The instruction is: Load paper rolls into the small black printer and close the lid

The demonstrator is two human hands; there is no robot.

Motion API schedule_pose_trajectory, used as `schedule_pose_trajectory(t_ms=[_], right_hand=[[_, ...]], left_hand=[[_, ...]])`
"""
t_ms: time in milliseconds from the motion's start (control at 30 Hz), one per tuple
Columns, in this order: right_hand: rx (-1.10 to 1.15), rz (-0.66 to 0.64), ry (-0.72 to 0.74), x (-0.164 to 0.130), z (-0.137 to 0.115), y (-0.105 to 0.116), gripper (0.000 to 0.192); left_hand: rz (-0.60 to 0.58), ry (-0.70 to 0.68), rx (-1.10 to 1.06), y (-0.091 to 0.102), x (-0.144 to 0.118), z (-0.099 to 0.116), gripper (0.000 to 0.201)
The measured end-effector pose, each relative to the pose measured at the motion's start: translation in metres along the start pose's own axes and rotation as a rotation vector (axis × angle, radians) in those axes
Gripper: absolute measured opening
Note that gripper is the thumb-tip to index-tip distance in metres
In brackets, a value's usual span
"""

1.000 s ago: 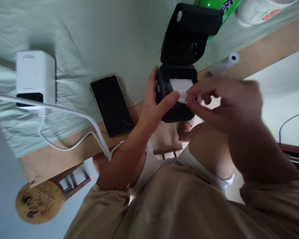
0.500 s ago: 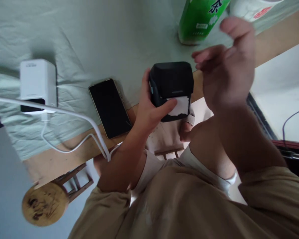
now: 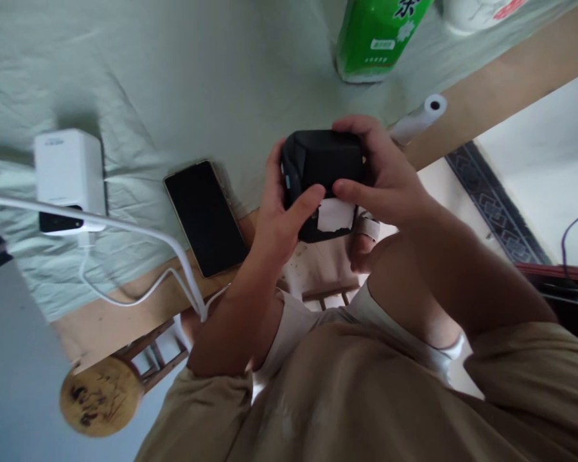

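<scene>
A black portable receipt printer (image 3: 330, 157) is held between my two hands over the table's front edge. A strip of white paper (image 3: 336, 215) with a ragged edge sticks out of its near side. My left hand (image 3: 283, 208) wraps the left side, thumb on the front by the paper. My right hand (image 3: 383, 170) grips the right side, its fingers over the far corner and its thumb on the front near the left thumb. Just beyond the right hand, a white paper roll (image 3: 418, 119) lies on the table, partly hidden by that hand.
On the green tablecloth (image 3: 187, 77) lie a phone (image 3: 205, 218) and a white power bank (image 3: 70, 179) with a white cable (image 3: 135, 221). A green bottle (image 3: 378, 42) and a white cup (image 3: 467, 16) stand at the far right. A round wooden stool (image 3: 101, 398) is below left.
My right hand has come down from the air on the right and closed on the printer. The paper roll now shows where that hand was. My left hand keeps its hold.
</scene>
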State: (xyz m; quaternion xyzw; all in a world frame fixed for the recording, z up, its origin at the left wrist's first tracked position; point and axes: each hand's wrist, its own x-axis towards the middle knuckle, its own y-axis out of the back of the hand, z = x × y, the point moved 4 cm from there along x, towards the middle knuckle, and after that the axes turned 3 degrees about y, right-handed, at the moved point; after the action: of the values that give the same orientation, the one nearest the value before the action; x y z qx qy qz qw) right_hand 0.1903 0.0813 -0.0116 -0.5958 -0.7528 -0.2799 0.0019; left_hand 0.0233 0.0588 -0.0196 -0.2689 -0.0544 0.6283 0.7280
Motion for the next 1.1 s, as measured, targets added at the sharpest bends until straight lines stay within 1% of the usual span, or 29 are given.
schedule_pose_trajectory(t_ms=[100, 167, 233, 333, 400, 467, 533, 633, 667, 700, 733, 767, 800, 867, 933, 1000, 1100], right_hand=[[0.02, 0.009, 0.006, -0.001, 0.009, -0.001, 0.072], [0.056, 0.039, 0.007, -0.004, 0.01, -0.001, 0.071], [0.082, 0.065, 0.016, -0.008, 0.008, 0.0, 0.069], [0.002, 0.07, 0.093, -0.015, -0.003, 0.005, 0.071], [-0.101, 0.085, 0.146, -0.016, -0.014, 0.011, 0.073], [-0.194, 0.129, 0.167, -0.015, -0.027, 0.016, 0.071], [-0.224, 0.21, 0.171, -0.01, -0.041, 0.02, 0.06], [-0.12, 0.377, 0.179, -0.003, -0.056, 0.024, 0.022], [-0.117, 0.426, 0.197, -0.001, -0.06, 0.025, 0.02], [-0.155, 0.453, 0.212, 0.0, -0.063, 0.025, 0.022], [-0.227, 0.452, 0.223, 0.002, -0.066, 0.025, 0.024], [-0.315, 0.416, 0.226, 0.003, -0.068, 0.023, 0.023], [-0.406, 0.353, 0.218, 0.004, -0.069, 0.021, 0.019], [-0.553, 0.178, 0.174, 0.007, -0.07, 0.016, 0.011], [-0.643, 0.027, 0.126, 0.01, -0.073, 0.011, 0.014], [-0.742, -0.101, 0.047, 0.014, -0.074, 0.008, 0.016], [-0.864, -0.257, -0.066, 0.021, -0.075, 0.009, 0.021]], left_hand=[[-0.026, -0.024, -0.143, 0.001, 0.006, -0.002, 0.048], [-0.021, -0.041, -0.146, 0.003, 0.008, -0.004, 0.037], [-0.021, -0.08, -0.132, 0.004, 0.01, -0.005, 0.029], [0.003, -0.143, -0.156, 0.006, 0.009, -0.004, 0.021], [0.026, -0.147, -0.174, 0.005, 0.01, -0.002, 0.021], [0.046, -0.115, -0.184, 0.005, 0.011, -0.002, 0.023], [0.047, -0.064, -0.198, 0.003, 0.011, -0.002, 0.025], [-0.009, -0.025, -0.201, -0.002, 0.009, 0.0, 0.026], [-0.028, -0.023, -0.191, -0.004, 0.008, 0.001, 0.03], [-0.036, -0.025, -0.181, -0.004, 0.007, 0.002, 0.036], [-0.037, -0.021, -0.175, -0.005, 0.005, 0.002, 0.042], [-0.034, -0.012, -0.177, -0.005, 0.004, 0.002, 0.045], [-0.036, -0.003, -0.185, -0.005, 0.003, 0.002, 0.046], [-0.06, -0.004, -0.192, -0.005, 0.002, 0.001, 0.048], [-0.089, -0.033, -0.169, -0.004, 0.002, 0.001, 0.05], [-0.092, -0.057, -0.143, -0.003, 0.002, -0.001, 0.049], [-0.095, -0.071, -0.124, -0.001, 0.002, -0.003, 0.047]])
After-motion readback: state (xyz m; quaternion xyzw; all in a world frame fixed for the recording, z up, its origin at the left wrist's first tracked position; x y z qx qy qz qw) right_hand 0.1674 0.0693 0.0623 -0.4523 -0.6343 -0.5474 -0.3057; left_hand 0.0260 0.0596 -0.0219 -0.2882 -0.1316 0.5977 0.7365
